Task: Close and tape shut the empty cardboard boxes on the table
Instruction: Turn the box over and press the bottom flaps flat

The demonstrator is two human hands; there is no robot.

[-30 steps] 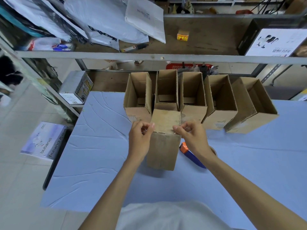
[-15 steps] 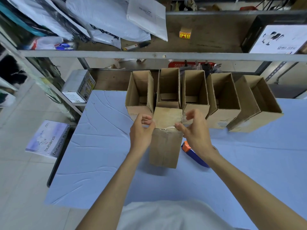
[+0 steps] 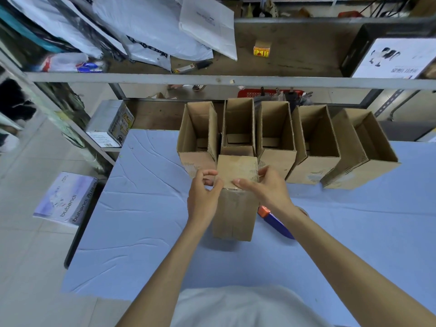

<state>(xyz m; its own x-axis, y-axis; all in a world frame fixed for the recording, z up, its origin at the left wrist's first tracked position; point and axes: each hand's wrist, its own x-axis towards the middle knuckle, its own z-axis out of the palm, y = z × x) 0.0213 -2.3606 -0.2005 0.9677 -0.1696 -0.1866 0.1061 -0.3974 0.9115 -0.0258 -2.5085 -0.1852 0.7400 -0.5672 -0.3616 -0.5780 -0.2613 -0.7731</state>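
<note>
Closed box (image 3: 236, 208) stood upright on the blue table (image 3: 141, 232), top flaps down. Left hand (image 3: 204, 194) pinched its top left corner, fingers curled. Right hand (image 3: 266, 187) clasped the top right corner, thumb laid along the front edge. Blue-handled tool (image 3: 276, 221) lay beside the right wrist. Five open boxes (image 3: 316, 166) stood in a row just beyond both hands.

Centre: tall brown cardboard box (image 3: 236, 208), matt, rough. Under it: pale blue table cloth (image 3: 141, 208), matt, creased. Beyond it: grey metal shelf rail (image 3: 165, 77), dull; white plastic mailer bags (image 3: 153, 31), glossy.
</note>
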